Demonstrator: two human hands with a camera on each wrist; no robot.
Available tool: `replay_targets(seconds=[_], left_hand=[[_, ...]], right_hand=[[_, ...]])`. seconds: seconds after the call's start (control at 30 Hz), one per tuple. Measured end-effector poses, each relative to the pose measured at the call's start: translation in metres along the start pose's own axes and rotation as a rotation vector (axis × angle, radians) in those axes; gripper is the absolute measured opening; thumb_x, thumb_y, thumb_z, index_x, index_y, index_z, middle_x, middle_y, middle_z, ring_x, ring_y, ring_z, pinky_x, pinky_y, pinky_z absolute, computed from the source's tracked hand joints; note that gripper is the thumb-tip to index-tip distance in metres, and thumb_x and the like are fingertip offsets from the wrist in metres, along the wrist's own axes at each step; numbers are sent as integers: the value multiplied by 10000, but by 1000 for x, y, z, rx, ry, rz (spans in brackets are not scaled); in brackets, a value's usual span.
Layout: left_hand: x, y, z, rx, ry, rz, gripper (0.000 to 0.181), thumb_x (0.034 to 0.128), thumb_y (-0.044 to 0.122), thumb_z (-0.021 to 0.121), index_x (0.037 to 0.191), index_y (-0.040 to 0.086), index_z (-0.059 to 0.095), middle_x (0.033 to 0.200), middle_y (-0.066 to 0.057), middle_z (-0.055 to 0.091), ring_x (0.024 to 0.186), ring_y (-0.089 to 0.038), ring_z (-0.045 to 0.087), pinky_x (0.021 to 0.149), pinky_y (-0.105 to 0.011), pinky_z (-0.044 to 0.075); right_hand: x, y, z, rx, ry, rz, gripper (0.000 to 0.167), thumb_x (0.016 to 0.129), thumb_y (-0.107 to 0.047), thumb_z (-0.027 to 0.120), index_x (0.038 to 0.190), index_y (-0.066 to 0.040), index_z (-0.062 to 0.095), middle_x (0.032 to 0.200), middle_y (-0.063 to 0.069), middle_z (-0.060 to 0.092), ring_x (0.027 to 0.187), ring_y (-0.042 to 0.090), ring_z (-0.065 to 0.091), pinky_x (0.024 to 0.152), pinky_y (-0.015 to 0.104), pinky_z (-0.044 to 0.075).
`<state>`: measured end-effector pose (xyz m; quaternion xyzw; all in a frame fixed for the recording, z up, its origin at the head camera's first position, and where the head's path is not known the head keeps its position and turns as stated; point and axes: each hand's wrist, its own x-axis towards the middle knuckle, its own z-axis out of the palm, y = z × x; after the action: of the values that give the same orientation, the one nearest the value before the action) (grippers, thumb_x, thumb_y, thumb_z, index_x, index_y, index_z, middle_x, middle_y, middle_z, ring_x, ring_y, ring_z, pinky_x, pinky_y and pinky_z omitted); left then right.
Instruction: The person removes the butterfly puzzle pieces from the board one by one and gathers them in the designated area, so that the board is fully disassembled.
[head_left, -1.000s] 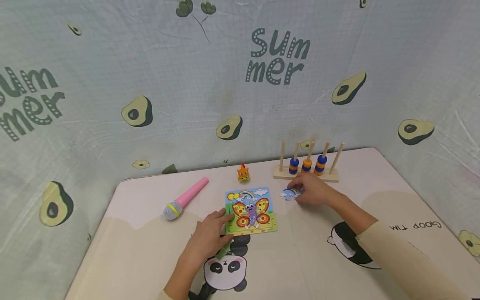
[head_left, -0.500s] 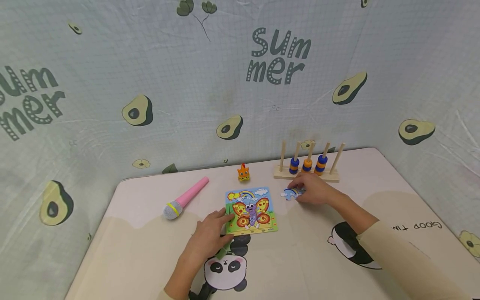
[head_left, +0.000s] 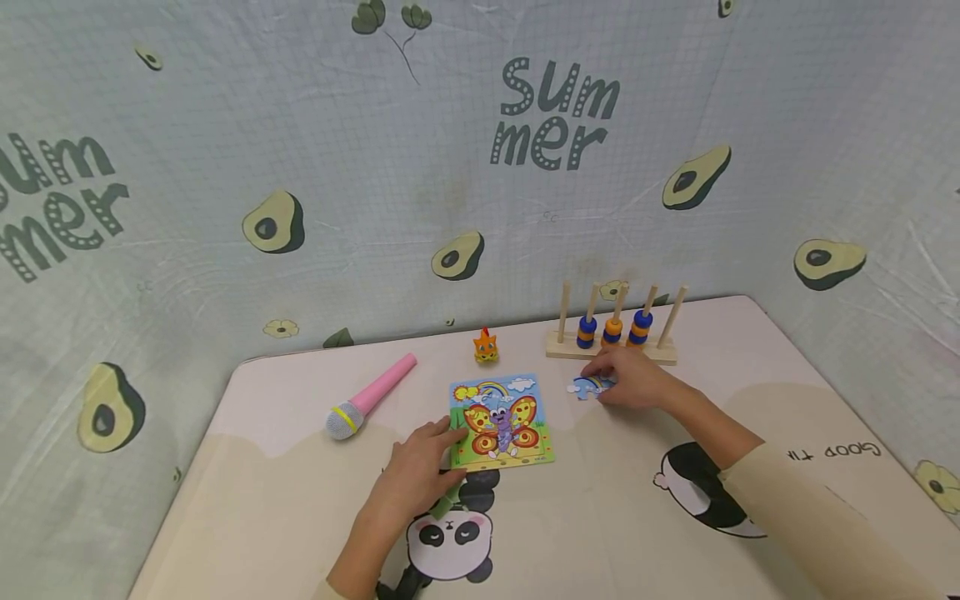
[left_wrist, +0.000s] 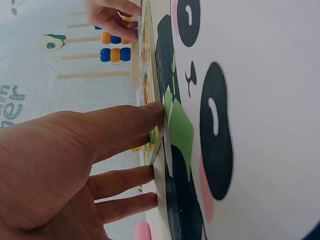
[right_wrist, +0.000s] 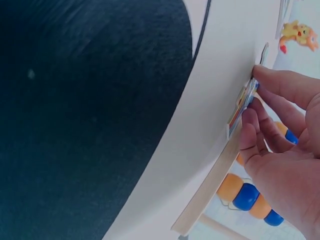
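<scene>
A square butterfly puzzle (head_left: 504, 427) lies flat on the table in the head view. At its near left corner my left hand (head_left: 420, 467) touches the edge, its fingers nearly straight and the thumb against the near side, also plain in the left wrist view. To the right of the puzzle my right hand (head_left: 633, 380) pinches a small blue puzzle piece (head_left: 587, 387) with a rainbow on it, low over the table. In the right wrist view, thumb and fingertips cover part of the piece (right_wrist: 244, 104), which sits almost edge-on; whether it touches the table I cannot tell.
Just behind my right hand stands a wooden peg rack (head_left: 562, 351) with blue and orange beads. A small orange toy animal (head_left: 486, 346) is behind the puzzle. A pink toy microphone (head_left: 375, 393) lies to the left. Patterned cloth (head_left: 360, 192) hangs behind the table.
My right hand and the puzzle piece have shifted slightly to the right, away from the butterfly puzzle. The left hand keeps its place at the puzzle's edge.
</scene>
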<state>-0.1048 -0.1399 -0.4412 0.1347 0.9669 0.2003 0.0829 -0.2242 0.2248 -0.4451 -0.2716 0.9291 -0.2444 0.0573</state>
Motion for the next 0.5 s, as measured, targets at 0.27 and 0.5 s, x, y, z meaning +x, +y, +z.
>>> replay_targets(seconds=[0.27,0.5], left_hand=[[-1,1,0,-3,9,3,546,897,264,832,1400,131,666,1559,-179,530,1440,-439,486,1042,-833,344],[-1,0,0,-1,9,1,544,899,265,830,1401,134,666,1559,-178,530,1442,-434,485,1049,-827,347]], right_hand=[[-3,4,-2,-7,17,-17,351,784,-27,814,1134,-37,783,1092,115,715,966,266,663,827,400,535],[-8,10,-7,-47,31,-37,368,760,-37,829,1126,-48,790,1107,116,737,993,280,666,835,414,528]])
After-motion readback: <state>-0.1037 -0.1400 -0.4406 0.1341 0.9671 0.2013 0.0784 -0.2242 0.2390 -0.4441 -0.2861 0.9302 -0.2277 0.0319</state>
